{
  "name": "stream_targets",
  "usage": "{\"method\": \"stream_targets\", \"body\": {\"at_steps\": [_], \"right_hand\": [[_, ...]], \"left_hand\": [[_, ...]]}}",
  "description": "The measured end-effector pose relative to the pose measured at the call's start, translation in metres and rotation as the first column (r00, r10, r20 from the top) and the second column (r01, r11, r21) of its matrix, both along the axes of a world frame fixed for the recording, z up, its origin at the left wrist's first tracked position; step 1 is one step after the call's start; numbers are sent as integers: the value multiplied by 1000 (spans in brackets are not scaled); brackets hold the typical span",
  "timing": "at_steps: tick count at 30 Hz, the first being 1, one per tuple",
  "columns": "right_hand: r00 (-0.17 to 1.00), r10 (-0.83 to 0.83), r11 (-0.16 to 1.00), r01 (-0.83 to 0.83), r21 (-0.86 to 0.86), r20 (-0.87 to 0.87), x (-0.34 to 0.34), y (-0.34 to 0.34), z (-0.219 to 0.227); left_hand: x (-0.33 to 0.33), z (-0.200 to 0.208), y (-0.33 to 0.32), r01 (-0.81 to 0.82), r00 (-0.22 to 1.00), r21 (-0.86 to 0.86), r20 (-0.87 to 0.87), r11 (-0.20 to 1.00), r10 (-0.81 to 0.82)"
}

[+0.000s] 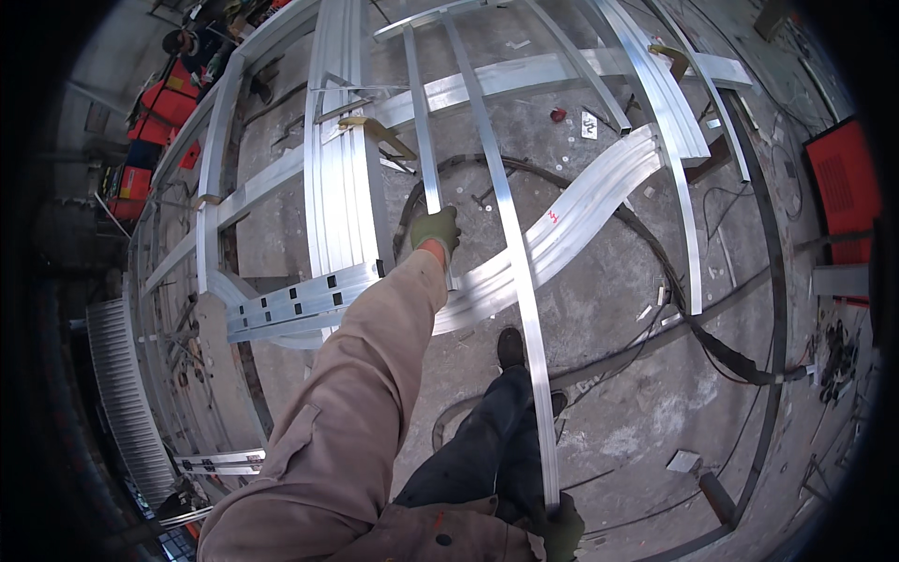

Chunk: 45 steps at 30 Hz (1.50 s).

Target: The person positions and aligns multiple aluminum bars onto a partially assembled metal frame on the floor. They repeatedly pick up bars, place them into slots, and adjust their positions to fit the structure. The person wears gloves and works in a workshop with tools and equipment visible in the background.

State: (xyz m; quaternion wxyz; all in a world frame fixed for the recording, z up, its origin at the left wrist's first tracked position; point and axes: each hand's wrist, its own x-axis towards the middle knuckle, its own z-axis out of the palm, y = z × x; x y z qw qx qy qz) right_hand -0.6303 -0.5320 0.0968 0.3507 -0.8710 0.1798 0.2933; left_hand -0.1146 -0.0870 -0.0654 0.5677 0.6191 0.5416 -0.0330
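My left hand (435,232), in a green work glove, reaches forward at the end of a brown sleeve. Its fingers are closed round the near part of a narrow silver metal bar (420,122). Low in the view, by my body, my right hand (562,529) wears a dark green glove and is closed at the near end of a longer metal bar (510,234). That longer bar runs away from me, over a curved ribbed metal profile (599,192). Shadow partly hides the right fingers.
Left of my arm are a wide ribbed metal beam (339,197) and a bracket with square holes (300,302). A long cross beam (543,70) lies farther off. Black cables (655,248) curve over the concrete floor. Red machines (847,192) stand right; another person (192,56) is far left.
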Motion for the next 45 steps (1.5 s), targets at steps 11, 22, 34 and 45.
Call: {"method": "stream_targets", "body": {"at_steps": [11, 22, 34, 45], "right_hand": [[983, 153, 985, -143, -101, 103, 45, 14, -12], [966, 259, 961, -256, -101, 12, 113, 56, -31], [962, 268, 953, -257, -160, 53, 112, 63, -47], [963, 268, 949, -260, -177, 21, 113, 71, -43]], "left_hand": [[5, 4, -4, -12, 1000, -20, 24, 1000, 13], [7, 7, -6, 5, 1000, 19, -9, 1000, -4], [5, 9, -8, 47, 999, 43, -21, 998, -46], [6, -3, -1, 24, 1000, 53, -17, 998, -23]]}}
